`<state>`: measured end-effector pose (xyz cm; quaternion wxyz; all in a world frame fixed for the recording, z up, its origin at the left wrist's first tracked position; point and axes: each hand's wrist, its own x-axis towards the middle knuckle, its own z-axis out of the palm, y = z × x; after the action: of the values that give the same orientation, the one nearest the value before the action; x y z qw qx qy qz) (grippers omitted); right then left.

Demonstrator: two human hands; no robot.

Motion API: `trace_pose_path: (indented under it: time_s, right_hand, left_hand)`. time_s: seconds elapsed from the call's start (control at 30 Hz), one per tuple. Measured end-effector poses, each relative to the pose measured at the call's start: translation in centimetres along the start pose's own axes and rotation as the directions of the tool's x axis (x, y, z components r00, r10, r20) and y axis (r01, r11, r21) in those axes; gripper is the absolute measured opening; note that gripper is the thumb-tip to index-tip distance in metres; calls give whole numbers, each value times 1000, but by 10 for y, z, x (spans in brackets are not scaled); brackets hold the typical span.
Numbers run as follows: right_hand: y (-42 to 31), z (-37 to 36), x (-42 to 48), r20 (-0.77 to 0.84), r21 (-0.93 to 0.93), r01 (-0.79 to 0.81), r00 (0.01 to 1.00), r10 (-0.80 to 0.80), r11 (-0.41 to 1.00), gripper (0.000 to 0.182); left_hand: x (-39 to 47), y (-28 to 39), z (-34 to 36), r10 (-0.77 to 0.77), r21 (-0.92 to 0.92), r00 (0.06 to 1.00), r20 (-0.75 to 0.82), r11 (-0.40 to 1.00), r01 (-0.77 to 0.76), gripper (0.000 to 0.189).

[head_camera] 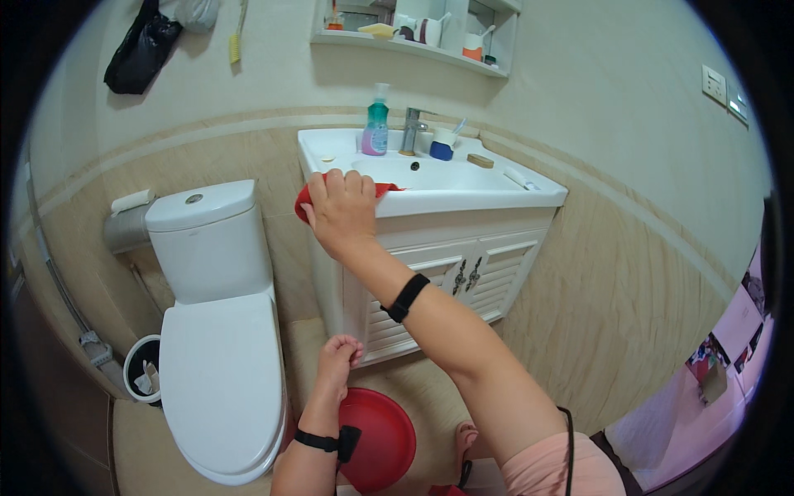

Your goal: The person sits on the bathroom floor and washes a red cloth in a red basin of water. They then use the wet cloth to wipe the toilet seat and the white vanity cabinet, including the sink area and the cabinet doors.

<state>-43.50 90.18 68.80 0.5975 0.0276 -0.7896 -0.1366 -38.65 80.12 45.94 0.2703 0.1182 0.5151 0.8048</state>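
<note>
My right hand presses a red cloth over the front left corner of the white ceramic washbasin. Part of the cloth hangs over the outer edge, and a frayed end shows right of my fingers. Lower down, my left hand is held with curled fingers, nothing visible in it, in front of the cabinet's left side. Beneath it on the floor is a red plastic basin. On the washbasin's back ledge stand a pump soap bottle, a chrome faucet and a cup with a toothbrush.
A soap bar or brush and a white tube lie on the right rim. Louvred doors front the cabinet. Left stands a toilet with its lid down, beside a waste bin. A mirrored shelf hangs above.
</note>
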Motion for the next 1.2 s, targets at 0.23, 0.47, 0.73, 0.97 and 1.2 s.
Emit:
trace_pose_path:
  time_s: [0.23,0.47,0.73,0.97,1.2]
  right_hand:
    - [76,-17,-21,97,235,-48,995,25,971,42]
    - [192,-58,-59,96,17,-43,995,41,999,27]
    - [63,-5,-33,-32,102,-109,993,113,989,46]
    - [92,-9,-36,-101,114,18,995,-7,993,44]
    - [245,-57,-76,74,99,-71,995,64,993,33]
  left_hand:
    - [1,-2,-8,2,11,1000,-9,1000,-2,7]
    - [4,2,-9,28,-21,999,-26,999,-29,5]
    - [21,72,33,738,362,667,-101,652,-667,10]
    - [60,223,140,923,752,4,386,-312,-581,20]
    - [85,218,139,844,849,153,515,-477,-227,28]
